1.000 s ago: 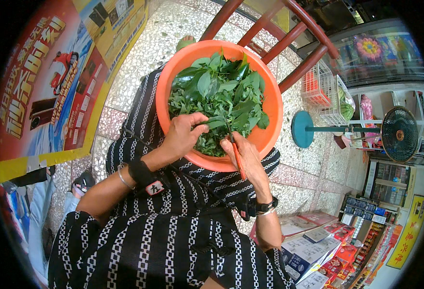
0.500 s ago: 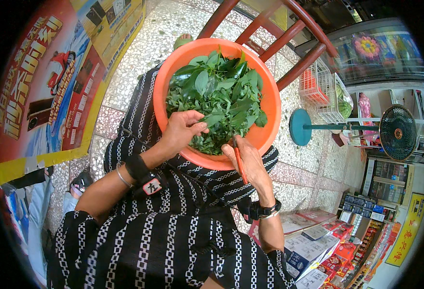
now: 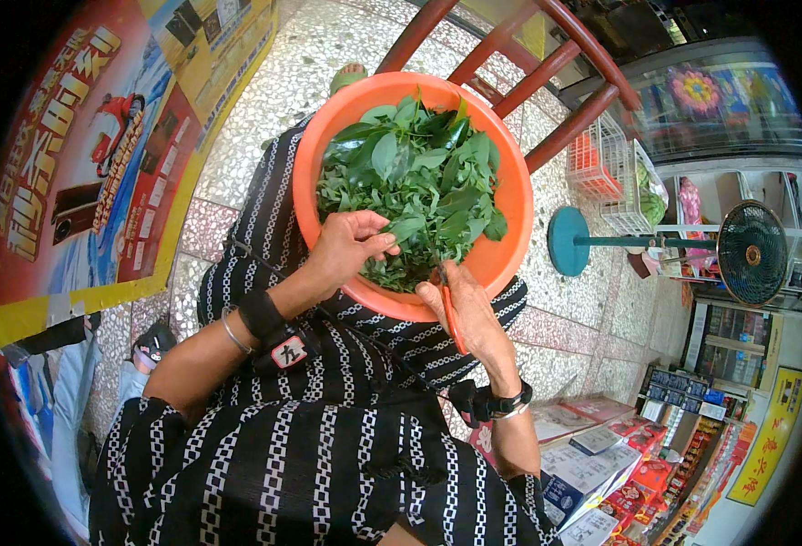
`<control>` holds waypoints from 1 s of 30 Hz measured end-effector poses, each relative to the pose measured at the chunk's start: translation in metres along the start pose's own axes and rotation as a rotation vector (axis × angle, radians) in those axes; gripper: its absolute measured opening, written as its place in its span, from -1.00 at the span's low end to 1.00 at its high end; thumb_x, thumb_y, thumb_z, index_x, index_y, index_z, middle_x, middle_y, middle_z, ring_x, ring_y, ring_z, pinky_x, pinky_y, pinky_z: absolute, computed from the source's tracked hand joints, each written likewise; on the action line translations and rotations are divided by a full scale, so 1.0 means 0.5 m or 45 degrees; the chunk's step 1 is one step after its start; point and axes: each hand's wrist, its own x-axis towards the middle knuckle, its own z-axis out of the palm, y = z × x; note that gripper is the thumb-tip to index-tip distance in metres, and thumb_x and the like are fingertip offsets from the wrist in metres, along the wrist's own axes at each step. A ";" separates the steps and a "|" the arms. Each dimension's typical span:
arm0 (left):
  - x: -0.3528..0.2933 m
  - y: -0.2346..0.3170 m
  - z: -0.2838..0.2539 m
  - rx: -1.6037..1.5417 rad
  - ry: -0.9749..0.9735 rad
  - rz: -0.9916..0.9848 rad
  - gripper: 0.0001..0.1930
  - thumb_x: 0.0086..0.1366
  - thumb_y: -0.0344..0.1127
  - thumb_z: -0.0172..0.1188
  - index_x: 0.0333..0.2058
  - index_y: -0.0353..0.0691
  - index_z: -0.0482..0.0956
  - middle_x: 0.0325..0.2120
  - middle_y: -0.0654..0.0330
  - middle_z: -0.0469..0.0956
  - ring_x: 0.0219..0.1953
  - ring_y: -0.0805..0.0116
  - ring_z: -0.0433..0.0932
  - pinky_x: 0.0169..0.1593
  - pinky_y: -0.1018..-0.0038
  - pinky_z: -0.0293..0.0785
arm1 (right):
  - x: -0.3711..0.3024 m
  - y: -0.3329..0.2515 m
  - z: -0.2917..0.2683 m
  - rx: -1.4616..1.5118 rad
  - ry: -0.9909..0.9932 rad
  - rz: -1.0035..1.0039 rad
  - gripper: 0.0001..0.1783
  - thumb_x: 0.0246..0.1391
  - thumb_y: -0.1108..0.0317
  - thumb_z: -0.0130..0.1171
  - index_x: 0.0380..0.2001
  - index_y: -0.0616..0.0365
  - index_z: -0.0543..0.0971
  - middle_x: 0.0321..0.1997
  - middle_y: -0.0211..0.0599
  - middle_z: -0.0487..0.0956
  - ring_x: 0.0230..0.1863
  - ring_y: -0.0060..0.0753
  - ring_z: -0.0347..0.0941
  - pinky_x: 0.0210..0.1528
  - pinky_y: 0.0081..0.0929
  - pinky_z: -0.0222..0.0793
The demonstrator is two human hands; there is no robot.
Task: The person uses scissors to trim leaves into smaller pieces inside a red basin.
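Two bare hands working over a round orange plastic basin (image 3: 518, 205), which sits at the person's knees, against black clothing with white chain-pattern stripes (image 3: 274, 446). Loose green leaves (image 3: 437, 159) fill most of the basin. Left hand (image 3: 345, 247): thumb and fingers pinching a flat pointed green leaf (image 3: 407, 227) above the pile, near the basin's lower rim. Right hand (image 3: 474, 314): fingers wrapped round orange-handled scissors (image 3: 454, 320), dark blades pointing up into the leaves, just right of the pinched leaf; can't tell if blades are apart. Around: red wooden chair (image 3: 576, 125) beyond the basin, teal-based stand fan (image 3: 568, 241) to the right, red-and-yellow printed board (image 3: 73, 173) on the left.
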 end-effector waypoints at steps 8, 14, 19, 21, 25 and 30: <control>-0.005 0.001 0.010 0.032 -0.158 -0.071 -0.89 0.22 -0.50 0.14 -0.28 -0.40 0.52 -0.44 0.18 0.60 -0.42 0.52 0.55 -0.36 0.62 0.42 | 0.016 -0.023 -0.004 0.076 -0.072 0.203 -0.41 0.11 -0.11 0.08 -0.53 0.32 0.39 -0.77 -0.05 0.32 -0.68 -0.02 0.29 -0.52 -0.16 0.23; 0.001 -0.003 0.000 -0.062 -0.061 -0.054 -0.89 0.22 -0.48 0.15 -0.29 -0.39 0.52 -0.46 0.18 0.60 -0.47 0.56 0.49 -0.37 0.63 0.40 | 0.003 -0.005 0.001 0.133 -0.013 0.201 -0.41 0.12 -0.12 0.07 -0.54 0.31 0.39 -0.81 -0.08 0.27 -0.71 -0.10 0.23 -0.55 -0.19 0.21; 0.004 -0.002 0.000 -0.085 -0.135 -0.044 -0.88 0.23 -0.46 0.16 -0.29 -0.39 0.51 -0.46 0.17 0.60 -0.47 0.56 0.49 -0.38 0.64 0.40 | -0.005 0.007 0.017 -0.054 0.209 -0.160 -0.45 0.14 -0.08 0.04 -0.48 0.31 0.38 -0.70 0.00 0.36 -0.61 0.07 0.36 -0.50 -0.14 0.22; 0.002 0.000 0.003 -0.060 -0.166 -0.076 -0.88 0.23 -0.45 0.16 -0.29 -0.38 0.51 -0.46 0.18 0.60 -0.48 0.56 0.50 -0.39 0.64 0.40 | -0.004 0.006 0.017 -0.128 0.065 -0.092 -0.50 0.17 -0.02 0.02 -0.43 0.32 0.37 -0.65 -0.04 0.41 -0.59 0.09 0.36 -0.48 -0.15 0.23; -0.005 0.006 0.005 -0.044 -0.224 -0.212 -0.88 0.23 -0.43 0.17 -0.29 -0.36 0.52 -0.47 0.19 0.60 -0.52 0.57 0.49 -0.43 0.63 0.43 | 0.006 -0.007 0.010 0.023 -0.068 0.076 -0.45 0.15 -0.08 0.04 -0.50 0.31 0.40 -0.74 0.02 0.35 -0.64 0.08 0.34 -0.53 -0.17 0.21; -0.005 0.007 -0.015 -0.073 -0.141 -0.282 -0.86 0.25 -0.38 0.17 -0.27 -0.32 0.54 -0.45 0.20 0.60 -0.56 0.58 0.48 -0.43 0.63 0.46 | 0.008 -0.020 0.004 0.078 -0.001 0.166 -0.41 0.11 -0.09 0.10 -0.59 0.33 0.41 -0.84 -0.05 0.27 -0.75 -0.03 0.19 -0.62 -0.25 0.16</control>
